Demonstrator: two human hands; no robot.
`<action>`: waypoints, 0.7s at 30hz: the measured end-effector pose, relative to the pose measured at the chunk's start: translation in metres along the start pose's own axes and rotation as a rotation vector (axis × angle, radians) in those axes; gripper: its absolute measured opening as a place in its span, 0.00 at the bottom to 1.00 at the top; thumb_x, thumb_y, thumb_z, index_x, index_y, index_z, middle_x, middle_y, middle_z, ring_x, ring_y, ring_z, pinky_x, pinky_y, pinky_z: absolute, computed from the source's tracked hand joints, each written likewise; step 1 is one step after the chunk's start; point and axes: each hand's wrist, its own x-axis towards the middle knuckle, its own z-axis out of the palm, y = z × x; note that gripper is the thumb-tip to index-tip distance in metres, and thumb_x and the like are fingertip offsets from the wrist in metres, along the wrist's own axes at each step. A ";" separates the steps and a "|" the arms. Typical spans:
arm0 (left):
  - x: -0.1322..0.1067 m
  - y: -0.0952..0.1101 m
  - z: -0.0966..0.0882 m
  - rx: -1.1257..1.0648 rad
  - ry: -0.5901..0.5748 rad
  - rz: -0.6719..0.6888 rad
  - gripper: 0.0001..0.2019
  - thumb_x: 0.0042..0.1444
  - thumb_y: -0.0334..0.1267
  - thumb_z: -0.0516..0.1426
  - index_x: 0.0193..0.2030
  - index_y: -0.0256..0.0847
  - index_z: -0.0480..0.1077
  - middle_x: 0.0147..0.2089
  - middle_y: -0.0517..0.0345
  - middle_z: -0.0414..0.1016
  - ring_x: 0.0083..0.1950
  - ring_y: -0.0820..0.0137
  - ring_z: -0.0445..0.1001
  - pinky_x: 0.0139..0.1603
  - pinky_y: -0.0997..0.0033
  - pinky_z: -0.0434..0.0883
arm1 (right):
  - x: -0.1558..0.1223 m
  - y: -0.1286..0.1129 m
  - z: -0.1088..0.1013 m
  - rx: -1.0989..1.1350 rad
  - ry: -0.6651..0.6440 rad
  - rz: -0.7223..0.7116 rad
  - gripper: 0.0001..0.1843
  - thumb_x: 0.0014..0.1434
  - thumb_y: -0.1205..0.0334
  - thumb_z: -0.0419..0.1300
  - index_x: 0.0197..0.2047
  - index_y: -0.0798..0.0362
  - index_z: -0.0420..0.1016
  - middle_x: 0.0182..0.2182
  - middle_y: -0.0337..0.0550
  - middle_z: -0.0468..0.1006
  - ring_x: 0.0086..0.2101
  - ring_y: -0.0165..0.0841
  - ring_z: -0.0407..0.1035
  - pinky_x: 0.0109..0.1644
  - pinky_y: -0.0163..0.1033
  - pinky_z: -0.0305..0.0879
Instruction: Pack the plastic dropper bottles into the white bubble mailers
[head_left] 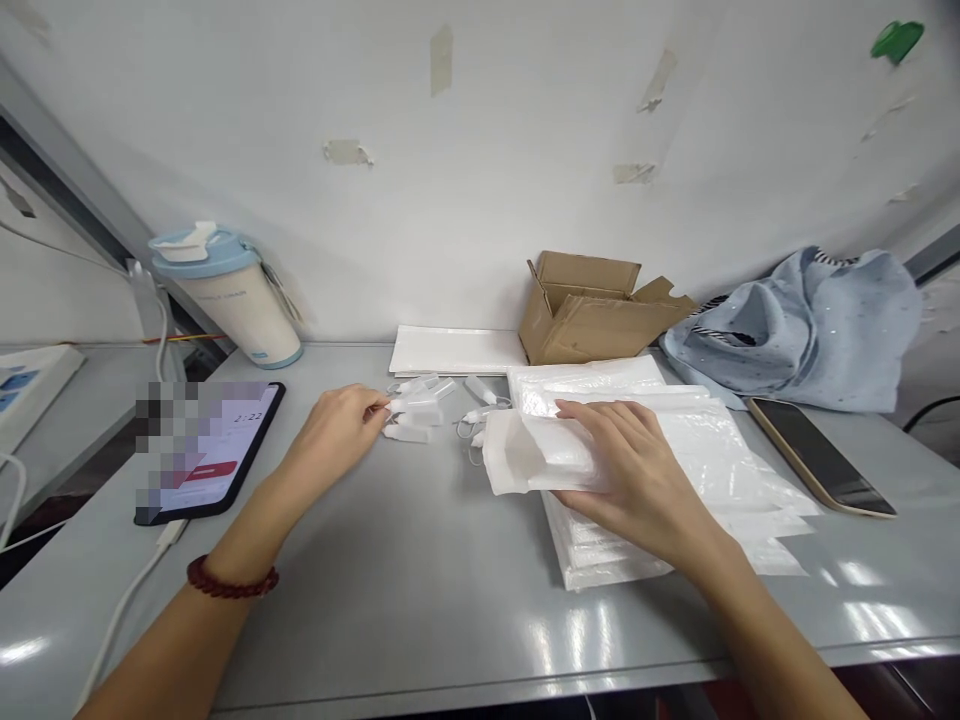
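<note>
The fingertips of my left hand [352, 420] pinch the white tip of a small translucent plastic bottle [414, 403]. Beside it on the grey table lie several similar bottles [409, 434], some with thin looped cords. In my right hand [630, 465] is a white bubble mailer [517, 455], gripped between thumb and fingers. Its mouth gapes toward the left, and what is inside cannot be seen. Under that hand spreads a stack of white bubble mailers [705, 440].
At the back stand an open cardboard box [592, 325] and flat white sheets [457, 350]. A cup [236, 300] and a charging phone [225, 450] are at left. At right are a blue cloth bag [817, 330] and another phone [817, 455]. The table's front edge [480, 690] is near me.
</note>
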 end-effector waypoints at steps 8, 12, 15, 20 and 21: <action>-0.016 0.027 -0.030 -0.377 0.013 0.013 0.09 0.50 0.46 0.59 0.31 0.49 0.80 0.32 0.60 0.75 0.26 0.71 0.67 0.24 0.73 0.63 | 0.001 0.000 0.001 0.036 0.009 0.042 0.31 0.55 0.54 0.59 0.60 0.50 0.56 0.46 0.47 0.73 0.44 0.41 0.66 0.50 0.50 0.58; -0.029 0.050 -0.032 -0.407 -0.042 0.094 0.08 0.51 0.45 0.59 0.29 0.51 0.80 0.25 0.61 0.68 0.21 0.74 0.60 0.18 0.74 0.56 | 0.001 -0.001 0.002 0.023 0.011 0.037 0.32 0.55 0.54 0.59 0.60 0.51 0.55 0.47 0.48 0.73 0.45 0.42 0.66 0.50 0.51 0.58; -0.035 0.067 -0.024 -0.361 -0.021 0.119 0.09 0.51 0.41 0.57 0.28 0.50 0.80 0.23 0.62 0.67 0.21 0.74 0.60 0.19 0.74 0.56 | 0.001 -0.001 0.002 0.018 0.007 0.020 0.32 0.55 0.55 0.59 0.60 0.51 0.55 0.48 0.49 0.72 0.46 0.42 0.65 0.51 0.51 0.57; -0.043 0.087 0.004 -0.323 -0.099 0.194 0.12 0.52 0.33 0.54 0.25 0.43 0.78 0.22 0.60 0.64 0.24 0.72 0.62 0.25 0.72 0.59 | 0.002 -0.008 0.003 0.026 -0.012 -0.043 0.31 0.55 0.56 0.59 0.59 0.55 0.56 0.46 0.50 0.72 0.45 0.41 0.64 0.51 0.50 0.56; -0.045 0.090 0.009 -0.333 -0.107 0.212 0.12 0.52 0.32 0.53 0.25 0.42 0.78 0.22 0.60 0.64 0.25 0.72 0.63 0.25 0.72 0.59 | 0.002 -0.010 0.003 0.030 -0.014 -0.058 0.31 0.56 0.56 0.59 0.59 0.55 0.56 0.46 0.50 0.72 0.45 0.41 0.64 0.51 0.51 0.56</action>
